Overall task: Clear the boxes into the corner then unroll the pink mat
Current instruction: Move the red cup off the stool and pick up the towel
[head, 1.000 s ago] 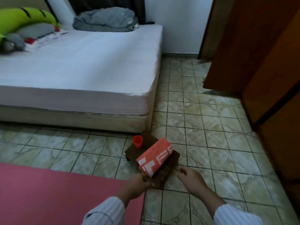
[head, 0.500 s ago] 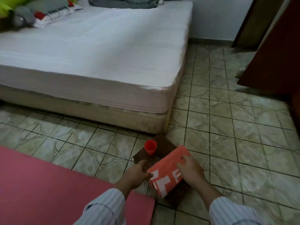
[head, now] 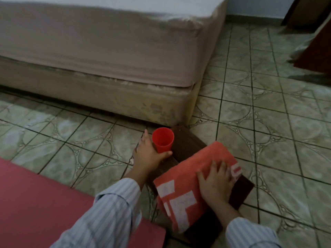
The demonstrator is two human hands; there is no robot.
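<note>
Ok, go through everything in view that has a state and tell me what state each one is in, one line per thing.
Red cup: upright, empty as far as shows, standing on the brown board, gripped at its base.
Left hand: curled round the cup.
Right hand: fingers spread flat, pressing on the towel.
Orange towel: folded, lying on the board.
Brown board: flat on the tiled floor beside the bed corner.
Pink mat: lying flat where visible.

We are in a home bedroom: a low bed (head: 111, 56) with sheeted mattress on a worn base, patterned green floor tiles (head: 268, 111), a dark wooden door (head: 317, 49) at right.
</note>
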